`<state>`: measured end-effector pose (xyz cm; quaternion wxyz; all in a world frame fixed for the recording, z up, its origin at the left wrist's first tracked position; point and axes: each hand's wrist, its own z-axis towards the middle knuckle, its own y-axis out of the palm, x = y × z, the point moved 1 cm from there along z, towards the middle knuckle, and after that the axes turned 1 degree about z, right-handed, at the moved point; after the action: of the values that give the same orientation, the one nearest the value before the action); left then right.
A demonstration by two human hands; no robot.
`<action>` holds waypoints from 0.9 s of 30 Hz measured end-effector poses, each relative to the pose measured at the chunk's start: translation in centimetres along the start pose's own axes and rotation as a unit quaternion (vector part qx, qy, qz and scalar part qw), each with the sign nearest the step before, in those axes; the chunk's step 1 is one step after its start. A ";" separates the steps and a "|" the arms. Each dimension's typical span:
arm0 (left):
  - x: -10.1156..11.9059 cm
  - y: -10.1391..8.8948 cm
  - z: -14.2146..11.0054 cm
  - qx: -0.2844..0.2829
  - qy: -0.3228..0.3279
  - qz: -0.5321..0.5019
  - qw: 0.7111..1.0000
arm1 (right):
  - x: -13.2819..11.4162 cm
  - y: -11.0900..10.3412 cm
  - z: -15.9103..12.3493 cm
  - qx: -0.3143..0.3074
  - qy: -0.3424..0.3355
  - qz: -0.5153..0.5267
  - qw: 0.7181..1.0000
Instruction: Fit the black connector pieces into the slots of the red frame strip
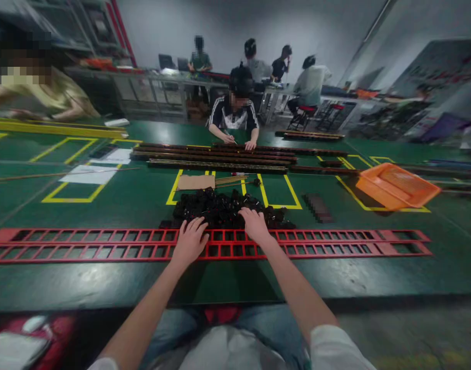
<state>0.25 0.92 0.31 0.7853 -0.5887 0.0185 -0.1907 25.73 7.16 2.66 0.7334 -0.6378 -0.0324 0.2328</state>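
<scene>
A heap of small black parts (215,203) lies in front of me; their exact kind is too small to make out. Between it and me stretch two long red ladder-like frames (316,250), side by side. My left hand (189,240) is over the frames at the heap's near left edge, fingers apart, with nothing visible in it. Reaching across the frames, my right hand (254,224) has its fingertips at the near right side of the heap. Its fingers look spread and slightly bent, and no held part shows.
Beyond the heap lie a brown paper packet (196,182) with thin sticks and a stack of long dark bars (220,163). An orange basket (397,187) is at the right. A person (235,113) works across the green table (135,285); another person sits at the left.
</scene>
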 end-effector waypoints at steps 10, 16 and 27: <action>-0.6 0.7 -0.5 0.032 -0.001 -0.021 0.999 | 1.7 -0.5 -2.0 0.109 0.085 0.126 0.982; -1.7 0.0 -1.9 0.008 0.098 -0.033 0.995 | 1.2 1.6 -6.2 0.279 0.221 0.369 0.859; 0.9 -0.7 -2.1 -0.090 0.056 0.013 0.994 | 3.3 1.9 -10.2 0.309 0.258 0.399 0.824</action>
<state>0.35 -1.48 0.54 0.7296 -0.6448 0.0873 -0.2105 31.64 -0.78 -1.87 0.7168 -0.3722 0.4889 0.3296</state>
